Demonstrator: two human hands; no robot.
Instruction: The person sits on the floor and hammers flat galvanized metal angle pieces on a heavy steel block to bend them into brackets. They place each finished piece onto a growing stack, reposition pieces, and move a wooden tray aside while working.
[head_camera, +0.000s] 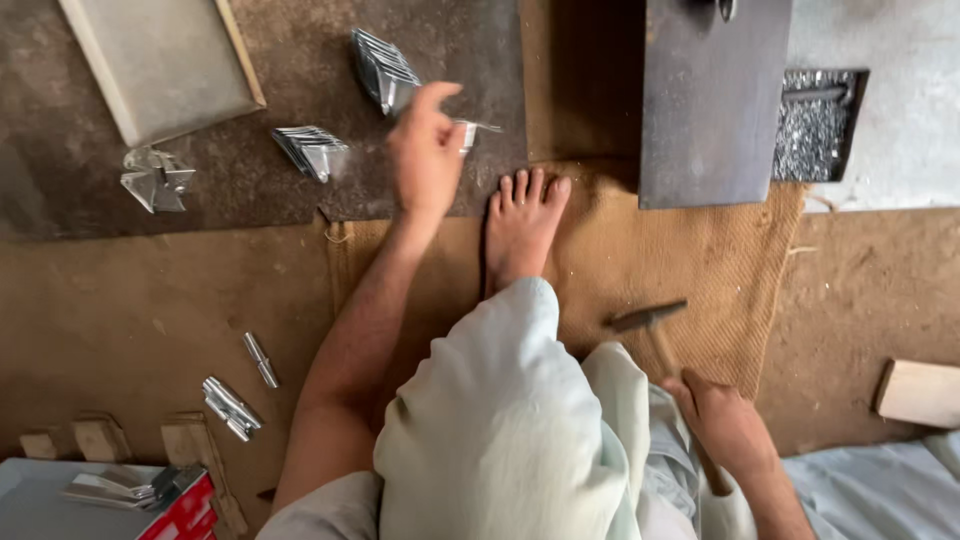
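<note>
Left hand (428, 150) pinches a small shiny folded metal piece (468, 134) above the dark floor mat (250, 190); right hand (725, 420) grips a wooden-handled steel hammer (652, 325) over burlap. Red box (185, 505) sits at the bottom-left corner.

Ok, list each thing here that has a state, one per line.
left hand: raised, pinching a small metal piece
right hand: closed round the hammer handle
hammer: held above the burlap mat, head off it
metal stacks: fanned, lying on the dark mat
loose metal pieces: flat on the floor
tray of small metal bits: full
</note>
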